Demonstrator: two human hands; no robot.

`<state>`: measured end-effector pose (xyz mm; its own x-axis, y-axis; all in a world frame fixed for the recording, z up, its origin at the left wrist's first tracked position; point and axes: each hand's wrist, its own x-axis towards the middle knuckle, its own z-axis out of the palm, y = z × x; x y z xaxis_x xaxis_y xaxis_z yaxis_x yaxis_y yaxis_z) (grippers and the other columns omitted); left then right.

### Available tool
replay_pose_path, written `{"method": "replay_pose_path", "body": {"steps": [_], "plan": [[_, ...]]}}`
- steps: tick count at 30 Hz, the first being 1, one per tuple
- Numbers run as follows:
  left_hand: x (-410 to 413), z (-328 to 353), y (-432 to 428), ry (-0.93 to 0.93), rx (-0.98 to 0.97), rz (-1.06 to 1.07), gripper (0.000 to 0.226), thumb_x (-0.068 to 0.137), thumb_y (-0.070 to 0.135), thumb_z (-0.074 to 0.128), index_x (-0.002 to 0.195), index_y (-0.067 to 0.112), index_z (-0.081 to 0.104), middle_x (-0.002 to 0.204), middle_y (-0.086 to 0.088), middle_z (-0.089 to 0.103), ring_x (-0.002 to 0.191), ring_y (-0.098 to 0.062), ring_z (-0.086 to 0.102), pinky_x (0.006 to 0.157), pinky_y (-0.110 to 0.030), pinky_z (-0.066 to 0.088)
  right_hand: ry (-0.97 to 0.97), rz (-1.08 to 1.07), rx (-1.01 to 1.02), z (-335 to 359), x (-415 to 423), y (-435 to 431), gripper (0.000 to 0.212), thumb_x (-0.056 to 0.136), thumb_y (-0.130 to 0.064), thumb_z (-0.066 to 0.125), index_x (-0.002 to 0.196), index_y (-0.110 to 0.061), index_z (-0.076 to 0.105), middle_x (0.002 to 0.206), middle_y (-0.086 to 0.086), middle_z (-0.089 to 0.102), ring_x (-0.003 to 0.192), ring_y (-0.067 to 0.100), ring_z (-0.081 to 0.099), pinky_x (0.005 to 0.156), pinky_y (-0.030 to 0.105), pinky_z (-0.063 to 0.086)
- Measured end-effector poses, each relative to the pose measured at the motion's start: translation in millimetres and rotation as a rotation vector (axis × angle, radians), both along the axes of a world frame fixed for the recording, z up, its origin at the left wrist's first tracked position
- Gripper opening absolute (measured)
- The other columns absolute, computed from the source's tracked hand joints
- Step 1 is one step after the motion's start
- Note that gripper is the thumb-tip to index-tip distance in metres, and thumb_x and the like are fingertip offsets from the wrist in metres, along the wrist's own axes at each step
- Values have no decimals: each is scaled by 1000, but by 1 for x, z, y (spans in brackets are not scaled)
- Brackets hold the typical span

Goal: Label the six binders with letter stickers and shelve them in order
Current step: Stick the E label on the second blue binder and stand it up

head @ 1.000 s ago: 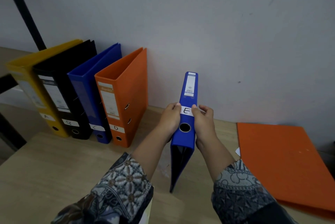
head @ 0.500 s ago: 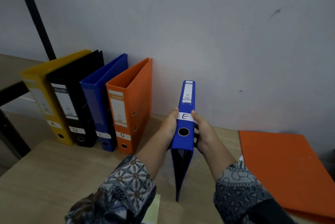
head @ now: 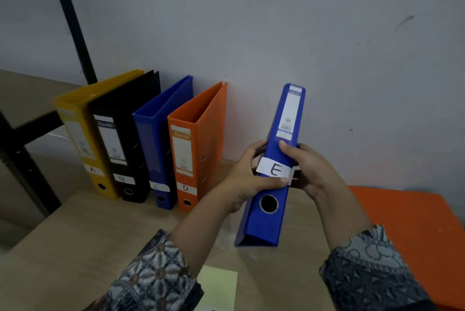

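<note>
Single head view: high, tilted down, near table, facing wall.

bare wooden shelf beside orange D binder, flat orange binder rightward

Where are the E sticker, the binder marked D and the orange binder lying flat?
E sticker (head: 275,170), head view, on the handwritten letter.
binder marked D (head: 183,152), head view, on its orange spine.
flat orange binder (head: 412,230), head view, on its top cover.
</note>
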<state>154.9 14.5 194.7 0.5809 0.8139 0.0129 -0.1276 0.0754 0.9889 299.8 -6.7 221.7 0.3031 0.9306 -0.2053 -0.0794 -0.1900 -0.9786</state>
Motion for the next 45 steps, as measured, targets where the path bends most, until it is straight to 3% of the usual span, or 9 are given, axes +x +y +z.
{"method": "replay_pose_path", "body": {"steps": [6, 13, 19, 23, 26, 31, 35, 40, 45], "plan": [[-18, -13, 3, 52, 192, 29, 85, 71, 3, 79, 135, 29, 30, 139, 7, 42, 122, -15, 51, 82, -30, 58, -112, 24, 184, -7, -19, -2, 52, 85, -22, 67, 131, -23, 44, 97, 8, 65, 83, 16, 68, 56, 23, 53], [-38, -46, 4, 167, 272, 41, 97, 69, 13, 83, 141, 41, 25, 143, 14, 40, 129, -9, 45, 91, -35, 55, -183, 9, 253, -43, -39, -10, 65, 83, -20, 69, 138, -26, 36, 109, 5, 59, 99, 17, 64, 64, 24, 58], [-58, -63, 4, 257, 375, 103, 98, 69, 12, 82, 128, 59, 21, 135, 27, 41, 124, 12, 41, 81, -4, 46, -143, 27, 337, -60, -54, -13, 66, 81, -6, 69, 129, -36, 35, 110, -1, 56, 100, 13, 63, 65, 22, 57], [-69, -81, 14, 382, 408, 113, 97, 70, 15, 82, 130, 58, 19, 135, 26, 40, 123, 8, 43, 95, -16, 44, -192, 30, 355, -85, -65, -5, 70, 79, -3, 71, 116, -50, 35, 111, -3, 55, 104, 13, 62, 75, 30, 58], [-73, -102, 17, 461, 441, 149, 96, 69, 17, 82, 140, 39, 21, 138, 16, 44, 125, 0, 46, 100, -31, 48, -249, 30, 338, -108, -74, 3, 74, 76, -3, 73, 116, -50, 34, 115, -6, 53, 111, 16, 58, 86, 38, 56], [-80, -120, 30, 396, 390, 185, 85, 72, 12, 74, 140, 31, 26, 136, 10, 49, 127, -6, 48, 96, -31, 51, -361, 37, 327, -132, -81, 22, 75, 69, -3, 79, 118, -34, 32, 118, 1, 50, 110, 10, 56, 83, 15, 52], [-88, -121, 35, 367, 325, 156, 88, 75, -5, 65, 138, 42, 24, 129, 27, 48, 124, 3, 48, 88, -15, 49, -443, 56, 248, -157, -81, 37, 84, 57, -10, 87, 118, -23, 31, 123, 2, 43, 117, 19, 52, 94, 32, 51], [-88, -132, 45, 345, 264, 202, 93, 71, -7, 53, 142, 45, 23, 136, 14, 49, 129, -8, 47, 101, -39, 47, -472, 80, 244, -158, -87, 55, 82, 59, -6, 86, 116, -23, 29, 126, 4, 39, 116, 12, 47, 74, 7, 48], [-83, -134, 54, 285, 214, 224, 95, 67, -8, 52, 147, 33, 20, 143, 4, 45, 134, -14, 43, 104, -50, 43, -519, 108, 257, -162, -86, 70, 81, 62, -9, 84, 118, -26, 29, 128, 5, 37, 117, 11, 44, 81, 13, 47]]}}
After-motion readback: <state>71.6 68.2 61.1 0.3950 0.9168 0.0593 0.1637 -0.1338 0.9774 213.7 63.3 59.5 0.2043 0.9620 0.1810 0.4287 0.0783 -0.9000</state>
